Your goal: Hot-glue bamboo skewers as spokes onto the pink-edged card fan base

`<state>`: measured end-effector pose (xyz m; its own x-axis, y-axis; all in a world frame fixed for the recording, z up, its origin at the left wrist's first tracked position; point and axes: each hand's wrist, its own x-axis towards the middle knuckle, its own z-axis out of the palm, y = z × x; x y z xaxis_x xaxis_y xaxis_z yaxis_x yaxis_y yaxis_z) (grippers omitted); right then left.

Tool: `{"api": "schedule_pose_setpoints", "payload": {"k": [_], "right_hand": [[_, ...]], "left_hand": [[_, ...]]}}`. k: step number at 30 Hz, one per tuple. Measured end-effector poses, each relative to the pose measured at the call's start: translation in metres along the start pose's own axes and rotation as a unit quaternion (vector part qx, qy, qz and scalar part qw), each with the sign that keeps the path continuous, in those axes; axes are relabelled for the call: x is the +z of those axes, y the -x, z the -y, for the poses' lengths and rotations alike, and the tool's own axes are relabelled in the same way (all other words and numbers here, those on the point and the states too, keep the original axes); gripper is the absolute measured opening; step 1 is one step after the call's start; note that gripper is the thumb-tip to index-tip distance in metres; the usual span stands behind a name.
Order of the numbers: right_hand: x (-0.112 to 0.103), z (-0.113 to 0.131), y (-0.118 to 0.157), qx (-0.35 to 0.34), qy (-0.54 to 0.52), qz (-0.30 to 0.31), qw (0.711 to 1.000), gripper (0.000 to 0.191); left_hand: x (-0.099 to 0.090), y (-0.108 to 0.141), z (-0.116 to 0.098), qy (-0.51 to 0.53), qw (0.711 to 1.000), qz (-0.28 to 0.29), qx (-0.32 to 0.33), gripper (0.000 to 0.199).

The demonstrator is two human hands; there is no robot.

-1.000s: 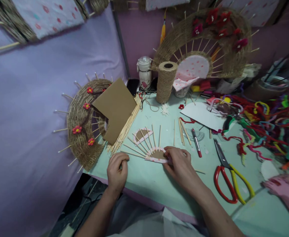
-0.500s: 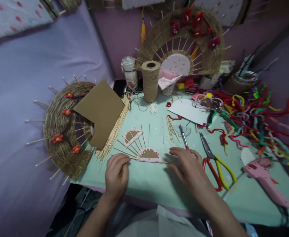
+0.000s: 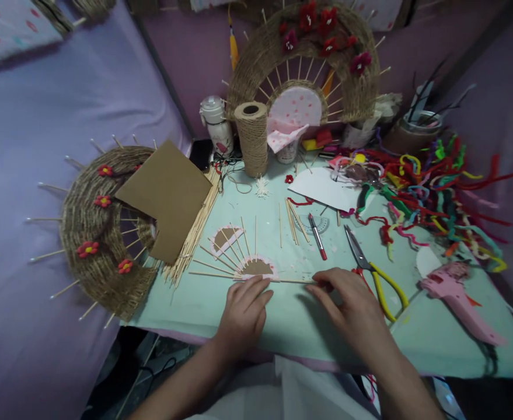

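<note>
A small half-round cardboard piece [image 3: 258, 268] with a pink-and-white fabric border lies flat on the table, thin wooden sticks [image 3: 212, 263] fanning out from its left and top. My left hand [image 3: 244, 312] rests its extended fingertips on the piece's straight lower edge. Along that edge a wooden stick [image 3: 295, 282] runs out to the right. Thumb and fingers of my right hand [image 3: 348, 300] pinch its far end. Just behind lies a second half-round piece [image 3: 226, 240], partly under the sticks.
Scissors [image 3: 372, 265], a red pen [image 3: 317, 236] and a pink glue gun [image 3: 461, 297] lie to the right. Cardboard [image 3: 168, 198] covers part of a twine-woven fan [image 3: 94, 233] at left, beside a bundle of sticks [image 3: 195, 233]. A twine spool [image 3: 252, 140] stands behind; pipe cleaners [image 3: 440, 198] heap at right.
My left hand has moved right, from the stick ends at the left to the piece's lower edge. My right hand has closed on the right end of the lower stick. The view has shifted slightly.
</note>
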<state>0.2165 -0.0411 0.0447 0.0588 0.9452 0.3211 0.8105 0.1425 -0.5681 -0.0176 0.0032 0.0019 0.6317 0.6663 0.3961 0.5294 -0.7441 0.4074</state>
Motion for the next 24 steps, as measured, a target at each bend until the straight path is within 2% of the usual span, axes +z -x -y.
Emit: {"api": "schedule_pose_setpoints", "payload": {"k": [5,12,16,20,24], "right_hand": [[0.002,-0.001,-0.008,0.009,0.013,0.01,1.0,0.022],[-0.016,-0.017,-0.016,0.053,0.07,-0.02,0.996,0.031],[-0.016,-0.017,-0.021,0.055,0.079,-0.011,0.995,0.029],[0.004,0.003,-0.016,0.004,0.035,0.011,0.999,0.028],[0.04,0.033,0.003,-0.06,-0.038,0.03,0.997,0.029]], "left_hand": [[0.002,0.001,0.003,-0.012,1.0,0.012,0.01,0.043],[0.005,0.003,0.005,0.001,1.0,-0.007,0.007,0.042],[0.005,0.005,0.004,0.011,0.999,-0.036,0.014,0.039],[-0.011,-0.008,0.004,0.024,0.997,-0.063,0.026,0.04],[-0.041,-0.042,0.017,0.008,0.998,-0.061,0.022,0.04]]}}
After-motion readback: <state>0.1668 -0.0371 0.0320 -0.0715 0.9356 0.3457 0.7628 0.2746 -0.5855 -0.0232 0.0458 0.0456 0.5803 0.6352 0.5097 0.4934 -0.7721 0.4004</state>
